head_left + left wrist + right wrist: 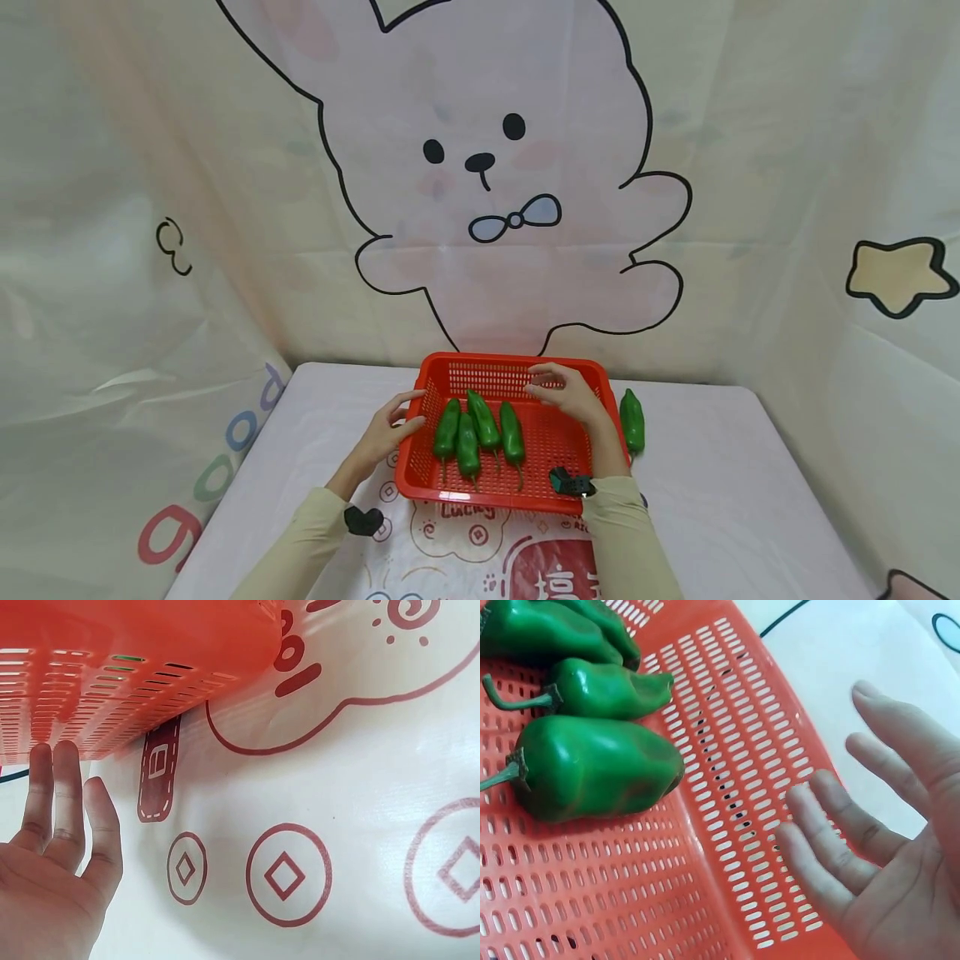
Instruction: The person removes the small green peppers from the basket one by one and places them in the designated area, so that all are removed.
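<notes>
A red plastic basket [558, 437] with slotted walls stands on the table, and several green peppers [512, 433] lie in its left half. At the basket's left side is my left hand [390, 429], its fingers extended. In the left wrist view its fingertips [66, 754] meet the slotted wall from outside; firm contact is hard to tell. Over the basket's right half hovers my right hand [566, 393], fingers spread and loosely bent, holding nothing. The right wrist view shows the palm [907, 900] apart from the nearest pepper [600, 769].
One more green pepper [632, 421] lies on the white table [705, 500], just outside the basket's right wall. A printed cloth [450, 542] with red figures spreads under and in front of the basket. A curtain with a cartoon bear [487, 275] hangs behind the table.
</notes>
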`<state>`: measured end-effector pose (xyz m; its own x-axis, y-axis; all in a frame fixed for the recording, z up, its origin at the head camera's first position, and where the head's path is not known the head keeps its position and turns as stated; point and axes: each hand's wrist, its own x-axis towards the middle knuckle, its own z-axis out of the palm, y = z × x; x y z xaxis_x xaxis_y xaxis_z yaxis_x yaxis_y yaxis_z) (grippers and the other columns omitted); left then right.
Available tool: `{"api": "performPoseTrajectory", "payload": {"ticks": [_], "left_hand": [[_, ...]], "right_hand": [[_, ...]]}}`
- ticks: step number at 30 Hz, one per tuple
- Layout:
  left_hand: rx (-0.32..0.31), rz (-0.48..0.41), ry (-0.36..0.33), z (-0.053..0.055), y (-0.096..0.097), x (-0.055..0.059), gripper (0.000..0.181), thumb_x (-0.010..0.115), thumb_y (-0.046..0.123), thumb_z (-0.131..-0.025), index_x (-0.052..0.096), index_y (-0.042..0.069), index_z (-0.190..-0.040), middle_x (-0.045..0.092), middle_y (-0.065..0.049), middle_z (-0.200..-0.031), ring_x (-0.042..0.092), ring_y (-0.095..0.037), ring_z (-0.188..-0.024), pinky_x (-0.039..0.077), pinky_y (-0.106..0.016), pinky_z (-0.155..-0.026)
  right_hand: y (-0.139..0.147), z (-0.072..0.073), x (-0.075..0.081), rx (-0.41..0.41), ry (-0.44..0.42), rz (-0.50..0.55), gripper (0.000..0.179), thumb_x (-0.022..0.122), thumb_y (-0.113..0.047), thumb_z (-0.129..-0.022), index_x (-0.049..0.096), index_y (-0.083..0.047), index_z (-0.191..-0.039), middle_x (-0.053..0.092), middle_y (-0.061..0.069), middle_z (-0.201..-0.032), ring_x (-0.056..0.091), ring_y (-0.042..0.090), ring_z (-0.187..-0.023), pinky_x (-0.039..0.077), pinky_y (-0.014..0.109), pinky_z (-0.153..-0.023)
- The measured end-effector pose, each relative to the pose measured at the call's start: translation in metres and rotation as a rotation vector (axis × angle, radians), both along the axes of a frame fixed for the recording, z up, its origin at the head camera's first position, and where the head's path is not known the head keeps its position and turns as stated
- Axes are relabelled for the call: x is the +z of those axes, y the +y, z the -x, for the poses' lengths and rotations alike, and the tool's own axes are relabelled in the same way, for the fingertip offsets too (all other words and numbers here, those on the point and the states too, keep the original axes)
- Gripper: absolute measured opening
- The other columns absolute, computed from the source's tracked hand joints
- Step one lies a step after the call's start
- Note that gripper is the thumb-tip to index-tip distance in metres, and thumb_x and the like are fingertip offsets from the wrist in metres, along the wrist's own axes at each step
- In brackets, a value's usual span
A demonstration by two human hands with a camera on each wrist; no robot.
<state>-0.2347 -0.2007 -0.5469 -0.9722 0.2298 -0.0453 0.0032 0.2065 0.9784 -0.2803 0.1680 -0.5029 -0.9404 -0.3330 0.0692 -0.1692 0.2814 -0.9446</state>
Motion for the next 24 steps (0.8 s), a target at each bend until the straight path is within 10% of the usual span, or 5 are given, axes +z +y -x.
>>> {"api": "performPoseTrajectory", "payload": {"ticks": [8,24], "left_hand": [[-0.038,-0.022,-0.006,-0.006,0.002,0.016,0.056,0.063,0.010,-0.102,0.041,0.004,-0.152,0.059,-0.024,-0.122,0.056,-0.056,-0.111,0.059,-0.053,-0.081],[0.005,-0.005,-0.008,-0.001,0.000,-0.001,0.055,0.068,0.022,-0.100,0.046,0.017,-0.150,0.059,-0.022,-0.122,0.063,-0.044,-0.106,0.061,-0.045,-0.076]], "right_hand": [[-0.001,0.005,-0.008,0.038,-0.024,-0.085,0.053,0.075,-0.016,-0.094,0.055,0.005,-0.139,0.055,0.029,-0.132,0.055,0.043,-0.116,0.054,0.054,-0.086],[-0.013,0.016,-0.031,0.178,-0.179,-0.114,0.065,0.077,-0.013,-0.092,0.048,0.000,-0.148,0.050,0.031,-0.137,0.051,0.045,-0.123,0.051,0.059,-0.093]]}}
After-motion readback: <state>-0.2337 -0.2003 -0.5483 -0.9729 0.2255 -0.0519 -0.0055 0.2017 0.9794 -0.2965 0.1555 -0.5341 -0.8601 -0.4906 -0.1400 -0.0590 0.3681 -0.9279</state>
